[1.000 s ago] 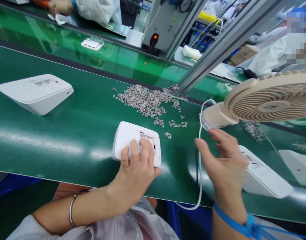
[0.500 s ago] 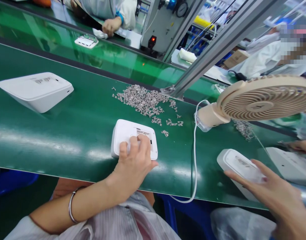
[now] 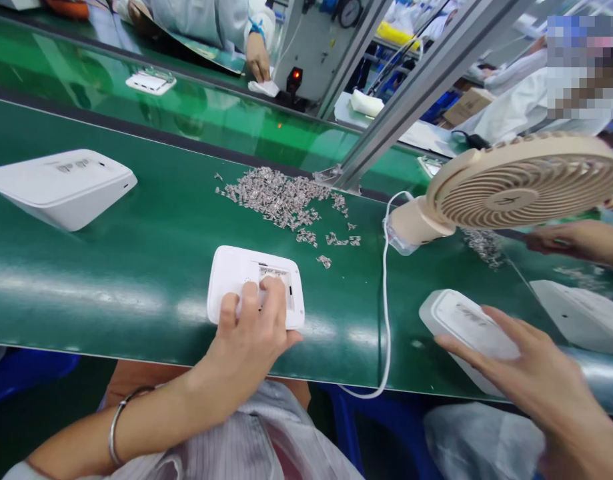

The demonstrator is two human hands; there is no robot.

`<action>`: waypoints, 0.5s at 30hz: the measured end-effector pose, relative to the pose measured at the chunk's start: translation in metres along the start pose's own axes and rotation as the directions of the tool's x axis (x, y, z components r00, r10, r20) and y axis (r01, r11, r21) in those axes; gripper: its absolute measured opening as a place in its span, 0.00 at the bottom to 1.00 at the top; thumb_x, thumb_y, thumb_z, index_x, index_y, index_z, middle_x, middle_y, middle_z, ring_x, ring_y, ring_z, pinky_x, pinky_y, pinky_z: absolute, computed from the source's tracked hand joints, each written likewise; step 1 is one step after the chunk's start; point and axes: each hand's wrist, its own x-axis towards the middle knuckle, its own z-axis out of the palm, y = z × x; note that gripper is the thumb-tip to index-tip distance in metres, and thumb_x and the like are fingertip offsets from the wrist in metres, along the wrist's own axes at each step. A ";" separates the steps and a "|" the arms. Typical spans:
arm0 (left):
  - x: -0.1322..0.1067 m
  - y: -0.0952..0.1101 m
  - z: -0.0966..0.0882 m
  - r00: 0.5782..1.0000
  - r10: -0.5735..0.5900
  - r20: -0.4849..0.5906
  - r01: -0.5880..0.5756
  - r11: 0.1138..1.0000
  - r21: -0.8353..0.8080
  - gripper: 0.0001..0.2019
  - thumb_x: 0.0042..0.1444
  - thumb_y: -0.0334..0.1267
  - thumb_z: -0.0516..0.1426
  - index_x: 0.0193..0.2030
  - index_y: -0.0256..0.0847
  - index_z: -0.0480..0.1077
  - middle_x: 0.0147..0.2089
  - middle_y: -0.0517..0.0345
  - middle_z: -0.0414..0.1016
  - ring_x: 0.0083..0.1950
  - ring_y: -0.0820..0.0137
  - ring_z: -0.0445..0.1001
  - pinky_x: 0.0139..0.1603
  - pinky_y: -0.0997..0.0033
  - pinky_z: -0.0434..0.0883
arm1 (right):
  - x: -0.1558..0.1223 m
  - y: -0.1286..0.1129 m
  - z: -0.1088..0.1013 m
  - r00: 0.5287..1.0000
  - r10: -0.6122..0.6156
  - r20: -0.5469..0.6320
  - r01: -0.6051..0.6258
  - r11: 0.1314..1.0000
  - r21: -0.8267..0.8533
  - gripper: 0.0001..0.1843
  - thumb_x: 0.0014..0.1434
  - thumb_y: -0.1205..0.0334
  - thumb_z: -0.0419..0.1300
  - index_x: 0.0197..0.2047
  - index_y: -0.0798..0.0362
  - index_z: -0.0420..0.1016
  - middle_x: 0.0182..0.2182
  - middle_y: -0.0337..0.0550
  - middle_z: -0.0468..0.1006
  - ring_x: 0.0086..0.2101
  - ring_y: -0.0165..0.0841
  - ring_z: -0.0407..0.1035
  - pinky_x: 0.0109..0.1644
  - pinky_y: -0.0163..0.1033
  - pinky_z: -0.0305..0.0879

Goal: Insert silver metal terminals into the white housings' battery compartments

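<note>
My left hand (image 3: pixel 253 327), with a metal bangle on its wrist, rests on a white plastic housing (image 3: pixel 231 273) on the green surface. Its fingers are curled over a recessed compartment (image 3: pixel 273 271), partly covering it, and the thumb lies near the lower edge. Off to the right, my right hand (image 3: pixel 526 367) grips another white housing (image 3: pixel 451 310) between thumb and fingers, its recess facing up. A heap of small shiny metal pieces (image 3: pixel 276 197) lies beyond the left hand, with several loose ones nearer. A third white housing (image 3: pixel 71 183) stands at the left.
A beige fan (image 3: pixel 511 197) with a white cable (image 3: pixel 386 300) stands between the two hands. Behind is a metal post (image 3: pixel 401 107). A co-worker's hand (image 3: pixel 561 240) is near more metal pieces (image 3: pixel 481 247) and a white housing (image 3: pixel 581 317). Across the belt, another person's hand (image 3: pixel 257 60) touches white cloth.
The view has shifted slightly; both my hands keep their housings. The co-worker's hand at the right has moved away from the housing toward the metal pieces. The hand opposite has moved right with the cloth.
</note>
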 end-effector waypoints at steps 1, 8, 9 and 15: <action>-0.004 0.000 -0.001 1.000 0.008 -0.004 -0.008 1.000 -0.007 0.26 0.60 0.53 0.48 0.55 0.33 0.67 0.52 0.53 0.65 0.49 0.56 0.57 0.44 0.59 0.55 | -0.001 -0.023 -0.004 0.999 -0.051 -0.012 0.052 0.995 0.082 0.44 0.39 0.22 0.49 0.42 0.52 0.74 0.41 0.60 0.74 0.40 0.52 0.70 0.42 0.53 0.66; -0.017 0.005 -0.006 0.999 0.000 -0.032 -0.001 0.999 -0.045 0.26 0.60 0.54 0.48 0.56 0.36 0.66 0.54 0.54 0.64 0.51 0.58 0.57 0.46 0.60 0.56 | -0.009 -0.190 -0.019 0.890 -0.455 0.025 0.246 0.526 0.814 0.18 0.56 0.59 0.58 0.50 0.53 0.68 0.50 0.48 0.71 0.50 0.37 0.65 0.53 0.44 0.64; -0.017 0.005 -0.005 0.999 -0.005 -0.041 0.002 0.999 -0.053 0.25 0.60 0.53 0.48 0.56 0.36 0.66 0.54 0.54 0.64 0.51 0.58 0.57 0.46 0.60 0.56 | -0.008 -0.203 -0.018 0.879 -0.475 0.043 0.226 0.494 0.840 0.15 0.56 0.63 0.57 0.48 0.53 0.69 0.46 0.46 0.72 0.47 0.35 0.67 0.50 0.42 0.66; -0.017 0.009 -0.001 0.994 -0.037 -0.107 0.027 0.995 -0.097 0.23 0.60 0.51 0.49 0.54 0.36 0.68 0.53 0.54 0.66 0.50 0.59 0.58 0.46 0.61 0.55 | -0.003 -0.227 -0.008 0.896 -0.443 0.032 0.209 0.484 0.850 0.05 0.51 0.69 0.55 0.33 0.54 0.70 0.28 0.39 0.70 0.29 0.29 0.63 0.34 0.36 0.63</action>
